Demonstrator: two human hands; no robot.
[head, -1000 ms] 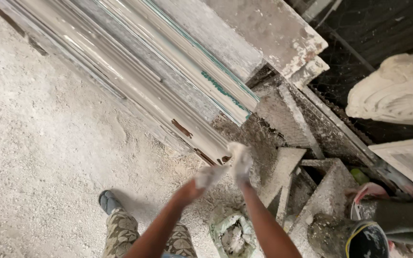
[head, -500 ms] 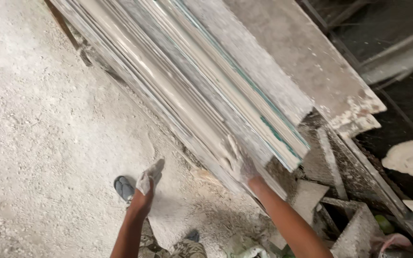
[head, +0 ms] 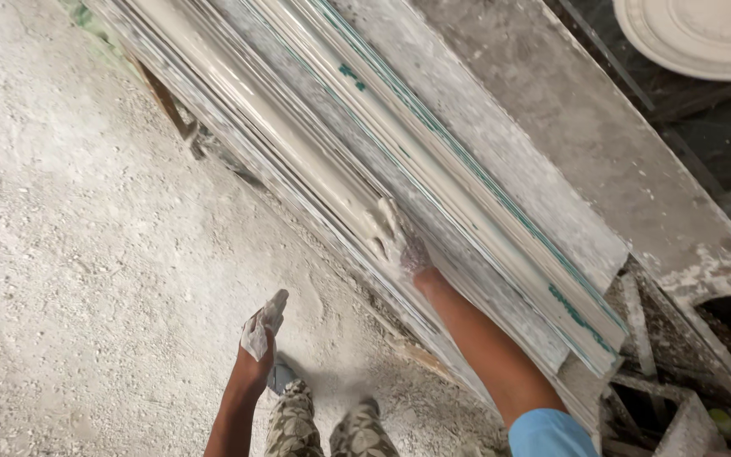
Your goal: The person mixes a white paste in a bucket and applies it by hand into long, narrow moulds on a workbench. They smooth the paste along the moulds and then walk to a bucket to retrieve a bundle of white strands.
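A long white plaster moulding [head: 315, 161] lies along a workbench among grey mould rails [head: 467, 169] with green edge stripes. My right hand [head: 395, 241], coated in white plaster, presses flat on the moulding's surface with fingers spread. My left hand [head: 261, 334], also smeared with plaster, hangs free over the floor beside the bench with fingers extended and holds nothing. My camouflage trousers [head: 323, 427] and a shoe show below.
The dusty plaster-covered floor [head: 69, 254] spreads to the left. A grey slab [head: 636, 178] lies right of the rails. A round white ceiling rosette [head: 704, 34] sits at the top right. Plaster debris and broken pieces [head: 678, 398] pile at the lower right.
The view has shifted up along the bench. My right hand has slid further up the moulding. My left hand has come off the bench area and hangs over the floor.
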